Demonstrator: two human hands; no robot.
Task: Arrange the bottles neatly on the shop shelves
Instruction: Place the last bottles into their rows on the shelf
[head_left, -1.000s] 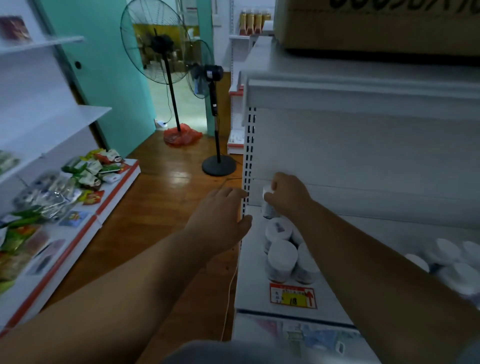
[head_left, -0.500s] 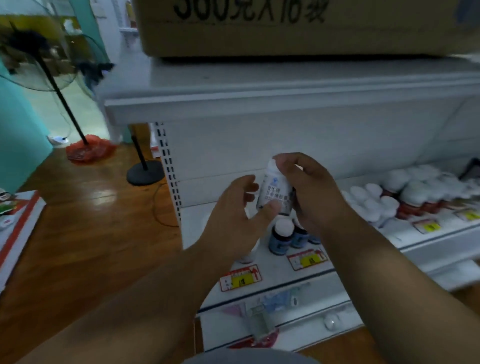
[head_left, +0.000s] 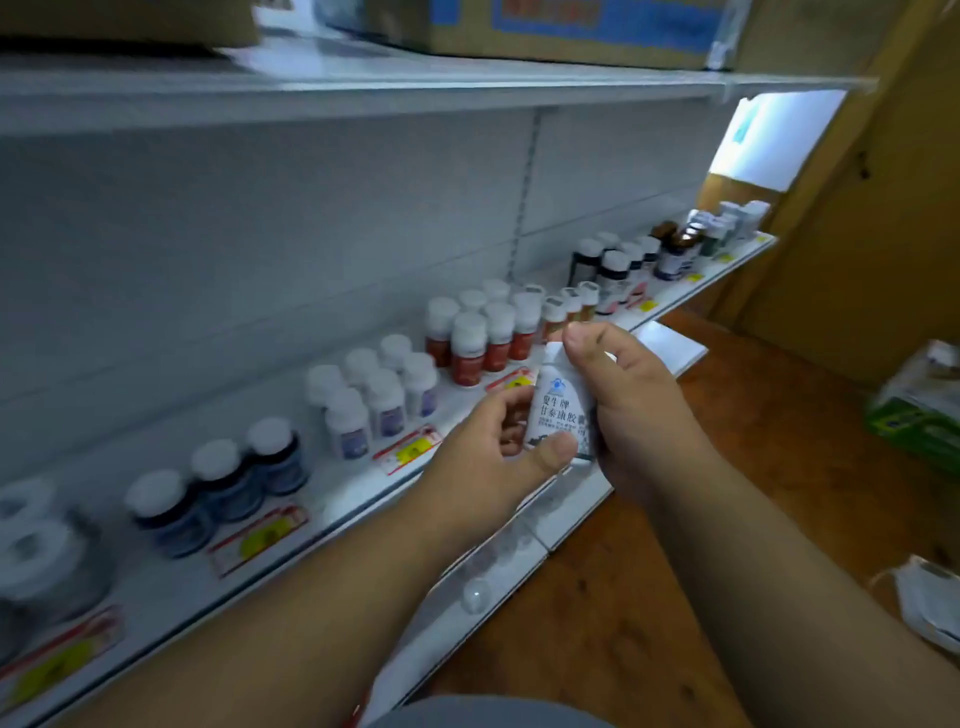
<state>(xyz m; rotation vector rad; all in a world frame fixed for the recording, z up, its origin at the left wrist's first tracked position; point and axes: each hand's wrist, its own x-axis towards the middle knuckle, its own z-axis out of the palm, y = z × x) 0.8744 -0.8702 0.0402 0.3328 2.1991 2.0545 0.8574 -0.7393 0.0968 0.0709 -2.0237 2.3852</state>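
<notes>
While we pinch the white bottle (head_left: 558, 402) with our left hand (head_left: 485, 462) and right hand (head_left: 631, 410), we must next find its spot on the shelf (head_left: 358, 493).

Both bare forearms reach forward and meet in front of the chest. The left hand (head_left: 483, 457) curls its fingers round the small white plastic bottle with the printed label (head_left: 558, 408), thumb pressed low on its front. The right hand (head_left: 628, 405) wraps it from the other side, forefinger hooked over the top.
</notes>
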